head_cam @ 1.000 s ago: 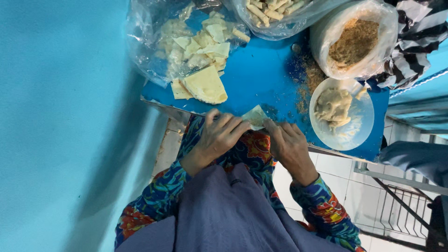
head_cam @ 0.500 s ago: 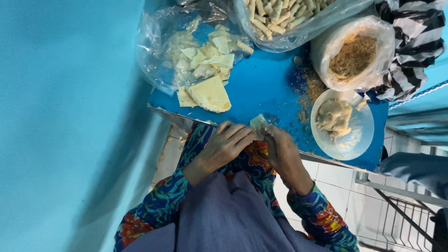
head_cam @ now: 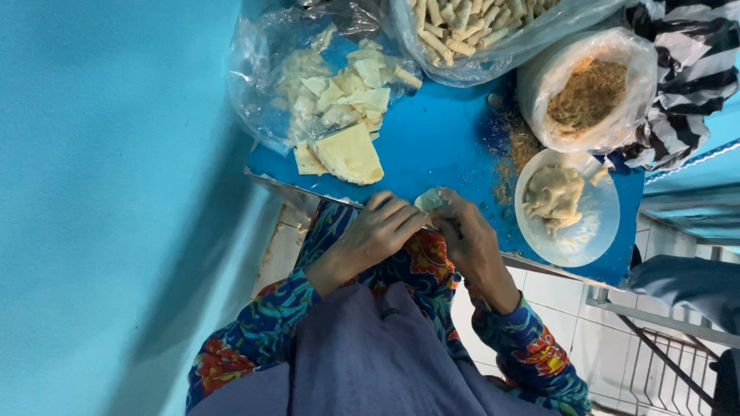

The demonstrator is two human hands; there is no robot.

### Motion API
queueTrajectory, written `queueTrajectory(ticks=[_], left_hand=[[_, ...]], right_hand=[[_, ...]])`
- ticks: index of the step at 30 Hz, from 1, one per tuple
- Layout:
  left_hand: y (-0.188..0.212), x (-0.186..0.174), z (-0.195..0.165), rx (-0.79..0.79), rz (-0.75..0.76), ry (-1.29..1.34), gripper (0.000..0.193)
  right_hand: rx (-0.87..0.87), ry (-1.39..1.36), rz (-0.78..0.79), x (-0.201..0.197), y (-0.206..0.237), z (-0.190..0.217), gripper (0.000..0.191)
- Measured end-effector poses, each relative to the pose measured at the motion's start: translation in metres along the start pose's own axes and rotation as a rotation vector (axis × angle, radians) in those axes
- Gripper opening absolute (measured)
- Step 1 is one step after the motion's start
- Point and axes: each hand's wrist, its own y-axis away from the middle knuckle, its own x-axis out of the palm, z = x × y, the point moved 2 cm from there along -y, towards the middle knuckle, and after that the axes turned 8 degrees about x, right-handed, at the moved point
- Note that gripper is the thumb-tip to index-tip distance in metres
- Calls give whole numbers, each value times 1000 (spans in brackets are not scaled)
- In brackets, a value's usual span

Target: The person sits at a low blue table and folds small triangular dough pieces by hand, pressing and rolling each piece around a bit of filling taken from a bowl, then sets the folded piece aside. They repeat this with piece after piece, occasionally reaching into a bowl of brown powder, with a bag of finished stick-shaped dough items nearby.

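My left hand (head_cam: pixel 379 231) and my right hand (head_cam: pixel 465 235) meet at the near edge of a blue table (head_cam: pixel 443 142). Between their fingertips they pinch a small pale dough wrapper (head_cam: pixel 429 202), folded up into a tight roll. Both sleeves are blue with a floral print. A short stack of flat pale wrappers (head_cam: pixel 351 154) lies on the table just beyond my left hand. To the right of my right hand stands a clear bowl (head_cam: pixel 597 231) holding a lump of pale filling (head_cam: pixel 551 192).
A clear plastic bag of cut wrappers (head_cam: pixel 324 85) lies at the back left, a bag of finished rolls (head_cam: pixel 470 31) at the back. A bag of brown shredded filling (head_cam: pixel 590 92) stands by a striped cloth (head_cam: pixel 690 69). Turquoise wall on the left; metal rack (head_cam: pixel 663 362) at lower right.
The wrapper was wider and flatter between my fingers a second ago; now it is folded smaller and tighter. My hands have drawn closer together. The view has shifted slightly.
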Motion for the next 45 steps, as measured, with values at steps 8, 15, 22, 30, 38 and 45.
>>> queueTrajectory(ticks=[8,15,22,30,38,45], left_hand=[[-22,6,10,-289,55,225,2],[-24,-2,-7,-107,104,-110,26],[-29,2,0,-81,158,-101,18],[-54,8,29,-367,393,225,6],[-39,-3,15,-146,263,29,32],[-35,-1,7,-94,342,-123,16]], right_hand=[[44,129,90,-16,-6,24,71],[222,-68,163,-16,-32,20,59],[-23,305,17,-7,-8,25,60],[233,-30,203,-15,-40,11,62],[-19,253,-3,-7,-17,29,58],[-84,268,13,-8,-16,25,55]])
